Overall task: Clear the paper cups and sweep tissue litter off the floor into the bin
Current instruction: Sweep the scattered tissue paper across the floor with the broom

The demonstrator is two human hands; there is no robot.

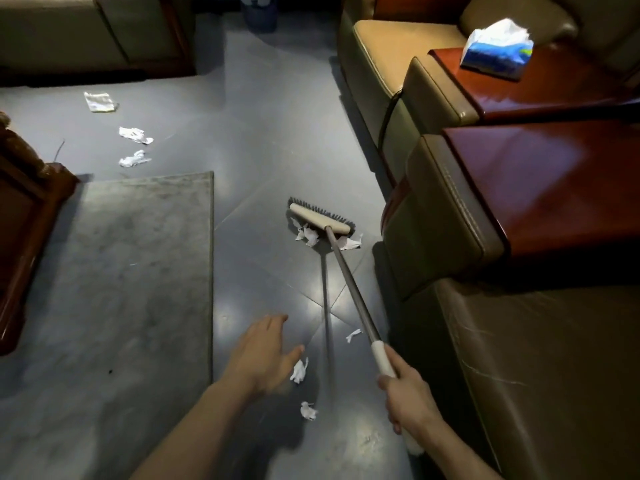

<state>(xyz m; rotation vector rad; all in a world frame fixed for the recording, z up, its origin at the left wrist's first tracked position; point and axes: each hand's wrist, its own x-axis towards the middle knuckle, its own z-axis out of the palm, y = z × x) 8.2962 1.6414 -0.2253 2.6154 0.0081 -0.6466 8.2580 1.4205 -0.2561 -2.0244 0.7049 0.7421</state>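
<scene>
My right hand [407,398] grips the white handle end of a broom; its grey pole [349,278] runs up to the beige broom head [320,219] with dark bristles on the floor. Crumpled tissue pieces [308,234] lie against the head. More tissue scraps lie near my hands [299,370], [308,410], [353,335]. My left hand [265,351] hovers open above the floor, fingers spread, holding nothing. Further tissue litter [135,135], [134,158] and a flat white wrapper [99,101] lie at the far left. A dark bin [259,12] stands at the top.
A grey rug [114,271] covers the floor at left. Brown leather armchairs [502,358] with glossy wooden armrest tables [561,188] line the right; a tissue pack [497,50] sits on one. A wooden table leg [27,202] stands at left, a sofa [86,32] at top left.
</scene>
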